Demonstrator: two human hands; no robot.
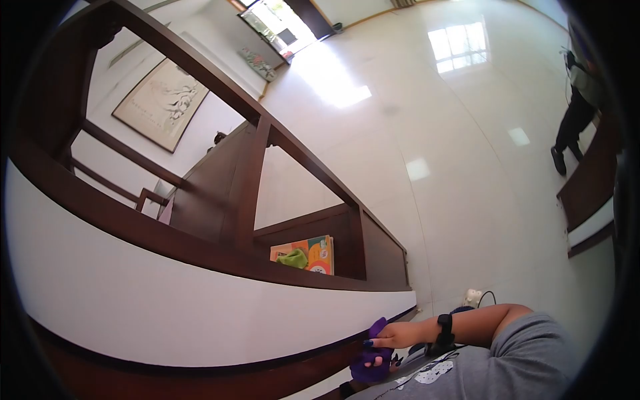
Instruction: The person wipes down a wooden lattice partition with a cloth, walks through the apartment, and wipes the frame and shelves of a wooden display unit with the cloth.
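I look down from far away and see the purple cloth [363, 367] low in the frame, a bit right of the middle. It is bunched up in front of the grey shirt [507, 367], near the end of the white panel [200, 313] on the dark wood shelf [243, 193]. I can't tell if it touches the wood.

The right hand [393, 335] comes in from the lower right, with a black watch [445, 327] on the wrist. Its fingers are bent and press down on the top of the cloth. A few more fingertips poke out lower down. I think they are the left hand [377, 362], but the cloth hides most of it, so I can't tell if those fingers are pinching or spread.

To handle the cloth well, I would hold it firmly but not squash it hard. It looks soft, so a loose end could slip out and hang down. I would tuck the ends in and use a flat, smooth side against anything I touch. Near the panel's corner I would go slowly, so the cloth doesn't snag and the knuckles don't bump the edge. I would also mind the green cloth [293, 259] lying on the bright book [323, 252] in the shelf, below the middle of the frame.
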